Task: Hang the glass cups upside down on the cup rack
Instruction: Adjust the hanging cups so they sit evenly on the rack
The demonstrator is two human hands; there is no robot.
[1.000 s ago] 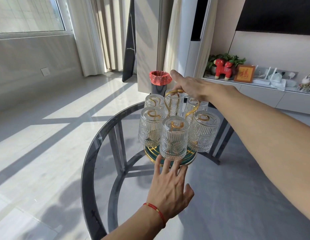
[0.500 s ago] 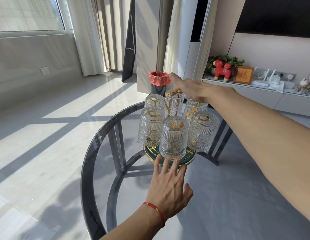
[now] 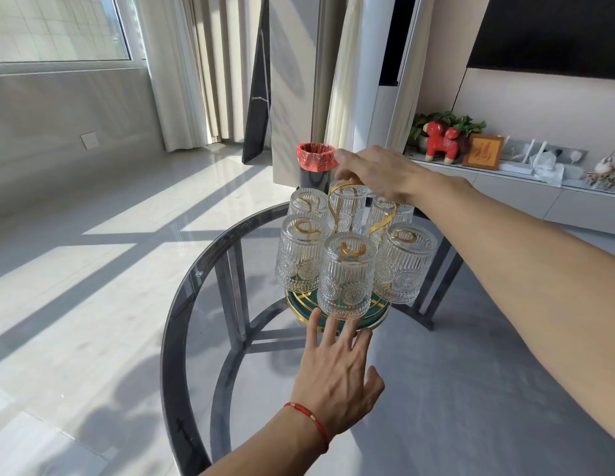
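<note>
Head view: round glass surface, dark-rimmed, sunlit from the window side. Cup rack standing near the far edge, gold wire over a green, gold-rimmed base. Six ribbed glass cups on it, all mouth-down, hung in a ring around the central gold handle loop; nearest cup overhanging the front of the base.

Left hand flat, palm down, low over the surface near the middle, red string bracelet at the wrist. Fingers spread and open, tips right at the front of the base, just beneath the nearest cup; touching it or not, cannot tell.

Right hand reaching across from the right edge, above the rack. Fingers curled down over the top of the gold handle loop; whether clamped shut around it, cannot tell.

Beyond the far edge, on the floor: dark bin lined with a red bag.
</note>
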